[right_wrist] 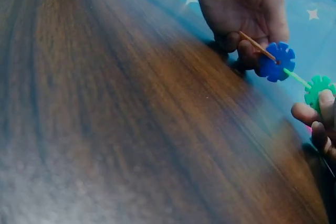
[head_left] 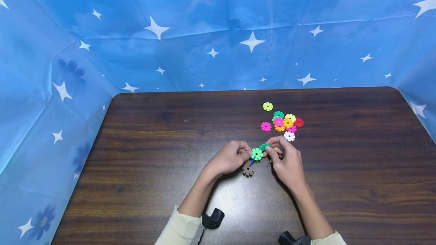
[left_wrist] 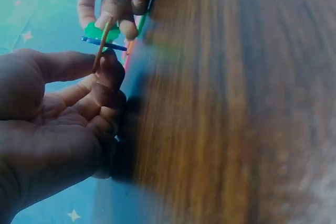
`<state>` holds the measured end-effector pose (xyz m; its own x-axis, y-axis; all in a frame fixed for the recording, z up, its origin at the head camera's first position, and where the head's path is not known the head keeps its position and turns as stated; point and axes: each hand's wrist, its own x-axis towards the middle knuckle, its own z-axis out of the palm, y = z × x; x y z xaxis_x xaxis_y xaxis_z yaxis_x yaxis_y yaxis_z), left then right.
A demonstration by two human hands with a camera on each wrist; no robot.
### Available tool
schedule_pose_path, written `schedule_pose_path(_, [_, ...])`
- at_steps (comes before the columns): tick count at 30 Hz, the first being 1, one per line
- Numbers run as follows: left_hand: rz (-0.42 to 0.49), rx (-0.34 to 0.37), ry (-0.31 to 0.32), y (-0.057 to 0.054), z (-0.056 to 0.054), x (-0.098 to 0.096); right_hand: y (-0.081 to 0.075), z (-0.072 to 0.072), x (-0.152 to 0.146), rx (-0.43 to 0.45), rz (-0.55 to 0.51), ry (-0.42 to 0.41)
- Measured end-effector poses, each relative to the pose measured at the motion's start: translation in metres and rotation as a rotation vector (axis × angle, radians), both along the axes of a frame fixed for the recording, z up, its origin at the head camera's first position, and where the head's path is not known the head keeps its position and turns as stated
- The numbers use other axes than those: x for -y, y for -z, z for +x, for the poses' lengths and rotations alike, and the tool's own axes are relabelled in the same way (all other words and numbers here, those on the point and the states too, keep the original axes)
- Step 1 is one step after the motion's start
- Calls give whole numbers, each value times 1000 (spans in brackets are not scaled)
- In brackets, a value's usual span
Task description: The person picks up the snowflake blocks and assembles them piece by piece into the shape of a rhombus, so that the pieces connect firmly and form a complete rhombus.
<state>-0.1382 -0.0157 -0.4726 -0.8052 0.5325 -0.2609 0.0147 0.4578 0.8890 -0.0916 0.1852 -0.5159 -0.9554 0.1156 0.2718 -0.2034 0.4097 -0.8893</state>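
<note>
Several notched plastic discs are joined in a short chain between the two hands. Lowest in the head view is a brown disc (head_left: 247,172); a blue disc (right_wrist: 278,66), edge-on from above, links it to a light green disc (head_left: 257,154). My left hand (head_left: 231,157) pinches the chain, its fingertips at the light green disc's left edge in the head view and close behind the blue one in the right wrist view. My right hand (head_left: 287,163) pinches a darker green disc (head_left: 264,146) between thumb and forefinger, right against the light green disc. Fingers partly hide it.
Beyond the right hand lies a loose pile of discs: a white disc (head_left: 289,136), a red disc (head_left: 299,122), orange, pink, yellow and green ones. A yellow-green disc (head_left: 267,106) lies apart, farther back. A blue star-patterned cloth (head_left: 190,59) surrounds the brown wooden table (head_left: 153,143).
</note>
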Motion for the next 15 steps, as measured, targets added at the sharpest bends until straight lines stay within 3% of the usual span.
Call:
schedule_pose_path(6, [36,36,29,1,-2,3,4,-1,-3,-26,40,-49])
schedule_pose_path(15, [14,40,64,-2,-3,7,5,-1,-4,-59,98,-121])
